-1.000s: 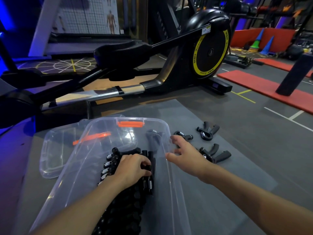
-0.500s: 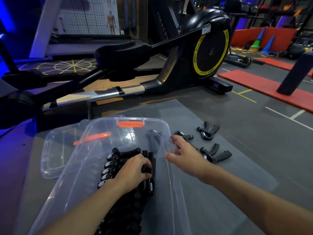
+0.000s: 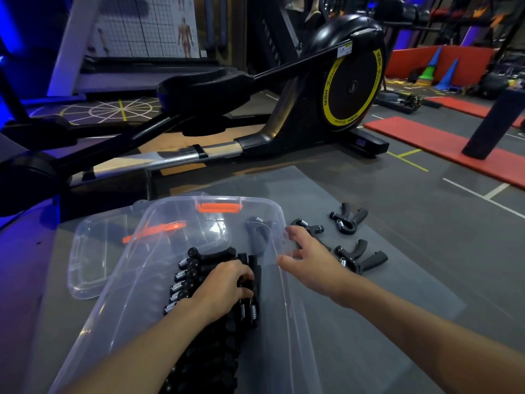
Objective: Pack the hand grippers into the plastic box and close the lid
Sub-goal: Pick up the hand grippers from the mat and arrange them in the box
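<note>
A clear plastic box [image 3: 159, 223] with an orange latch sits on a grey mat. Several black hand grippers [image 3: 187, 275] with steel springs lie stacked in a row inside it. My left hand [image 3: 224, 288] is in the box, fingers curled round the grippers at the end of the row. My right hand [image 3: 312, 257] reaches over the box's right wall with fingers spread, its fingertips at a loose hand gripper [image 3: 308, 226] on the mat. Two more loose grippers lie to the right, one far [image 3: 348, 218] and one near [image 3: 360, 257]. The clear lid [image 3: 93, 251] lies left of the box.
An elliptical trainer [image 3: 349, 81] with a yellow-ringed flywheel stands just behind the mat [image 3: 383, 322]. Red floor mats [image 3: 443, 149] and a dark post [image 3: 494, 123] are at the right. Coloured cones stand far back right.
My right hand has crept forward and spread its fingers toward the nearest loose gripper. My left hand stays on the packed grippers in the box.
</note>
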`<state>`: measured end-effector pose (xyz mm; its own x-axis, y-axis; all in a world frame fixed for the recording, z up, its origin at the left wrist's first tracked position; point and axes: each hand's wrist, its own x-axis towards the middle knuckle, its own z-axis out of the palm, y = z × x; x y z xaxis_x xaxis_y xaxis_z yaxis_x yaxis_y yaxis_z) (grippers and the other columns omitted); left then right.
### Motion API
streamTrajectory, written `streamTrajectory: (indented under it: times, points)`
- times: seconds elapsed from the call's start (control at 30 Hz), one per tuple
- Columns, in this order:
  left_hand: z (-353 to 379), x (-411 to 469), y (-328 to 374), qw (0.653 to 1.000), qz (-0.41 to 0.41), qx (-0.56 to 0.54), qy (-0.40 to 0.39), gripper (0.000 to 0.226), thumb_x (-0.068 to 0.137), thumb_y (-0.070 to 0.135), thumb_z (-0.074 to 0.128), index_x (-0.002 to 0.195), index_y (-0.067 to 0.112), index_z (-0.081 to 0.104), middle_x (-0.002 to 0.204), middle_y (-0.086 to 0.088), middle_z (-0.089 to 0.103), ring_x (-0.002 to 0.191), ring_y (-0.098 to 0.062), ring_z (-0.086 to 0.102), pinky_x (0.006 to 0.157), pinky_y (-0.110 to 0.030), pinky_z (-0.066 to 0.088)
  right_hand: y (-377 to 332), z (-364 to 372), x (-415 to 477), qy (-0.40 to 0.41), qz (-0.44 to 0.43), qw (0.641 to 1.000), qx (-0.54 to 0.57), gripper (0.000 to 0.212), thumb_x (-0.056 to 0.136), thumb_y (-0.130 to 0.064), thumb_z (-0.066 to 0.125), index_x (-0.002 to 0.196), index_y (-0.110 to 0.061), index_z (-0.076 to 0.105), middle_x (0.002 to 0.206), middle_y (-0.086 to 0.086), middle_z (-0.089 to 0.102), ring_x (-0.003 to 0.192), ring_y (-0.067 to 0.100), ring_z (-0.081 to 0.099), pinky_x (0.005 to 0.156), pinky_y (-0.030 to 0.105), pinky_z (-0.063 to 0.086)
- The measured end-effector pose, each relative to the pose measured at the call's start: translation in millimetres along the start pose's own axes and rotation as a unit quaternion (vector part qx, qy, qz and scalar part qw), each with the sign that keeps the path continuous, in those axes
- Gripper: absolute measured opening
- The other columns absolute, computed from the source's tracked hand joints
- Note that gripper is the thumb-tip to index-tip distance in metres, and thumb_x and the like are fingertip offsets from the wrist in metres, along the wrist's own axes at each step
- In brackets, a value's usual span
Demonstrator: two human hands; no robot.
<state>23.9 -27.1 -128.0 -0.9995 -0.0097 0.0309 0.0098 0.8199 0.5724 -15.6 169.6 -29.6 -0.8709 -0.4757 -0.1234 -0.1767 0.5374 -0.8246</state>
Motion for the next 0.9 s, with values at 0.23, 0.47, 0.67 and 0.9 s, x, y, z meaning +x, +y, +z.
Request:
streamTrajectory:
  times: [0.23, 0.47, 0.67, 0.9]
  points:
    - [-2.2, -2.5, 1.3, 1.000, 0.000, -0.017, -0.010, 0.023, 0.078, 0.022, 0.078, 0.099, 0.021, 0.069, 0.096, 0.007, 0.062, 0.090, -0.009, 0.059, 0.084, -0.025, 0.049, 7.9, -2.5, 3.3, 0.006, -0.003, 1.000, 0.020, 0.048, 0.096, -0.031, 0.054, 0.141, -0.027, 0.038, 0.125, -0.016, 0.052, 0.097, -0.004, 0.058, 0.083, 0.018, 0.048]
    - [-30.0, 9.5, 53.4, 0.983, 0.071, -0.112, 0.126, 0.012, 0.093, 0.027, 0.060, 0.103, 0.025, 0.066, 0.100, 0.015, 0.062, 0.097, 0.001, 0.057, 0.086, -0.013, 0.041, 83.5, -30.9, 29.7, 0.083, 0.109, 0.989, -0.056, 0.039, 0.093, -0.031, 0.058, 0.127, -0.012, 0.053, 0.120, 0.006, 0.062, 0.107, 0.020, 0.060, 0.095, 0.036, 0.048]
    - [-31.7, 19.1, 92.4, 0.984, 0.153, -0.061, 0.064, 0.047, 0.089, 0.053, 0.053, 0.129, 0.028, 0.051, 0.135, 0.018, 0.042, 0.129, 0.004, 0.036, 0.106, -0.019, 0.033, 162.8, -61.4, 59.8, 0.151, 0.208, 0.957, -0.132, 0.054, 0.081, -0.038, 0.071, 0.123, -0.011, 0.052, 0.117, 0.009, 0.059, 0.109, 0.029, 0.055, 0.092, 0.039, 0.046]
    - [-29.2, 21.0, 82.4, 0.980, 0.191, 0.025, 0.051, 0.060, 0.083, 0.064, 0.045, 0.132, 0.030, 0.050, 0.138, 0.023, 0.040, 0.136, 0.008, 0.022, 0.109, -0.009, 0.014, 219.9, -69.0, 88.2, 0.126, 0.224, 0.952, -0.166, 0.083, 0.064, -0.044, 0.080, 0.134, -0.015, 0.045, 0.124, 0.012, 0.053, 0.115, 0.031, 0.053, 0.096, 0.044, 0.046]
